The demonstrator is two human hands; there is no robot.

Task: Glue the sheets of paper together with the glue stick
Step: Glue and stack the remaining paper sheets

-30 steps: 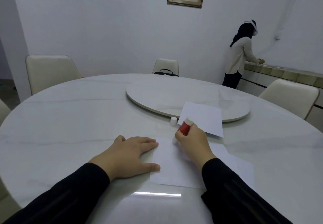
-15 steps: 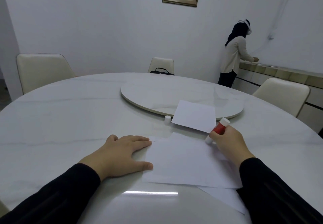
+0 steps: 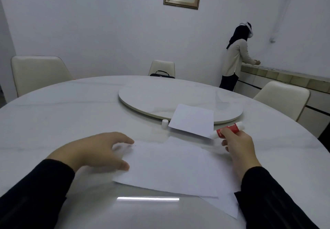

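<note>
The right hand point(image 3: 237, 146) has swept the red-and-white glue stick point(image 3: 227, 129) from mid-sheet to the far right corner of the top white paper sheet point(image 3: 175, 166) and grips it there; the left hand point(image 3: 94, 152), fingers loosely spread, has lifted. Better to press flat while gluing edges. Three sheets, one small white cap point(image 3: 165, 123), one stick.

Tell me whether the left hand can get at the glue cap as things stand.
Probably yes: the left hand rests on the paper, and only bare table shows between it and the cap.
</note>
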